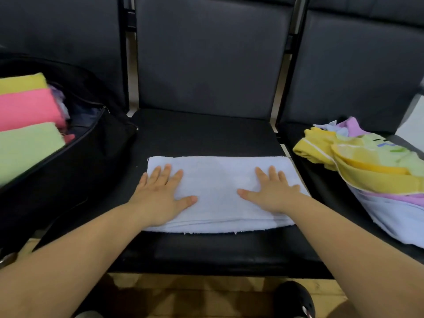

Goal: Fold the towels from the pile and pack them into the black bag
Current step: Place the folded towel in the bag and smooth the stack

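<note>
Pale blue towel (pixel 220 193): folded terry rectangle, left hand (pixel 160 198), right hand (pixel 273 196) flat atop.

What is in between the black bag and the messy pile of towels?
In the head view, the pale blue towel lies on the seat between the black bag and the pile, with the left hand and right hand pressing it flat.

Black padded seats (pixel 206 134), wood floor (pixel 183 292).

Your left hand (pixel 160 196) lies flat, palm down, fingers straight and spread toward 12, thumb out toward 3. Your right hand (pixel 271 193) mirrors it, thumb toward 9. Both bare forearms come in from 6, converging slightly.
</note>
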Available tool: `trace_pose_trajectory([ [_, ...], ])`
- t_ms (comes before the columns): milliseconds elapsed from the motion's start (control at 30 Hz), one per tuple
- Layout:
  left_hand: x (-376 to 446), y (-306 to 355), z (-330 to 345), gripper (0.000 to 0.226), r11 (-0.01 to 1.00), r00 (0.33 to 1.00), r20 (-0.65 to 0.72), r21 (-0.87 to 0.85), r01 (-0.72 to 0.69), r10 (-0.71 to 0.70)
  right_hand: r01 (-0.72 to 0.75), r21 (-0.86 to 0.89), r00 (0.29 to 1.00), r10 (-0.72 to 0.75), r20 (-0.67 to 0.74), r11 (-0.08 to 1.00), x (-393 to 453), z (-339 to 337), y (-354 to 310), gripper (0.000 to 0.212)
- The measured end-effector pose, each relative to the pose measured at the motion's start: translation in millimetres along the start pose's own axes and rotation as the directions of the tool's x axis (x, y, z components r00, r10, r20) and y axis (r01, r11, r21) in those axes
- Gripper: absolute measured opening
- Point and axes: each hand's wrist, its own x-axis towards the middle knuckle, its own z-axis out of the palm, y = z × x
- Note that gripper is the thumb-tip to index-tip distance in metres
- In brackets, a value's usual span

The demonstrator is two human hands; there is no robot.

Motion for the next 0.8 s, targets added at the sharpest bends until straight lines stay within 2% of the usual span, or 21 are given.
trace_pose_trajectory([
  [100, 9, -5, -1, 0.08, 0.997, 0.997, -0.071, -0.063, -0.038, 0.034, -0.008, 0.02, 0.999, 0.009, -0.053, 1.0, 9, -3, -8, 0.093],
  [167, 11, -14, -9, 0.074, 0.989, 0.983, -0.159, -0.108, -0.105, 0.087, 0.067, 0.033, 0.988, -0.062, -0.141, 0.997, 4, -5, -20, 0.086],
  [200, 11, -20, -15, 0.064, 0.977, 0.969, -0.212, -0.144, -0.157, 0.125, 0.161, 0.065, 0.97, -0.146, -0.193, 0.985, -2, -6, -28, 0.081],
  [233, 7, -26, -23, 0.044, 0.959, 0.954, -0.248, -0.182, -0.219, 0.171, 0.273, 0.11, 0.941, -0.241, -0.238, 0.956, -9, -6, -38, 0.074],
  [267, 3, -33, -31, 0.023, 0.94, 0.944, -0.255, -0.214, -0.268, 0.211, 0.379, 0.149, 0.904, -0.331, -0.269, 0.913, -19, -6, -48, 0.066],
  [300, -3, -39, -38, 0.011, 0.925, 0.938, -0.239, -0.226, -0.304, 0.249, 0.467, 0.17, 0.867, -0.411, -0.282, 0.868, -28, -4, -59, 0.055],
  [400, -21, -56, -47, 0.017, 0.91, 0.944, -0.119, -0.252, -0.33, 0.309, 0.638, 0.208, 0.767, -0.588, -0.259, 0.741, -54, 6, -89, 0.026],
  [500, -38, -69, -44, 0.013, 0.903, 0.95, -0.054, -0.298, -0.309, 0.307, 0.709, 0.196, 0.705, -0.672, -0.227, 0.678, -69, 17, -111, 0.023],
  [633, -46, -79, -28, 0.028, 0.921, 0.956, -0.036, -0.26, -0.291, 0.292, 0.701, 0.123, 0.711, -0.674, -0.199, 0.703, -73, 31, -129, 0.033],
  [733, -51, -83, -15, 0.021, 0.916, 0.946, -0.142, -0.244, -0.318, 0.291, 0.675, 0.117, 0.734, -0.649, -0.2, 0.728, -74, 33, -136, 0.032],
  [800, -54, -80, -9, 0.021, 0.932, 0.928, -0.223, -0.139, -0.334, 0.299, 0.663, 0.12, 0.745, -0.635, -0.204, 0.739, -73, 33, -140, 0.029],
])
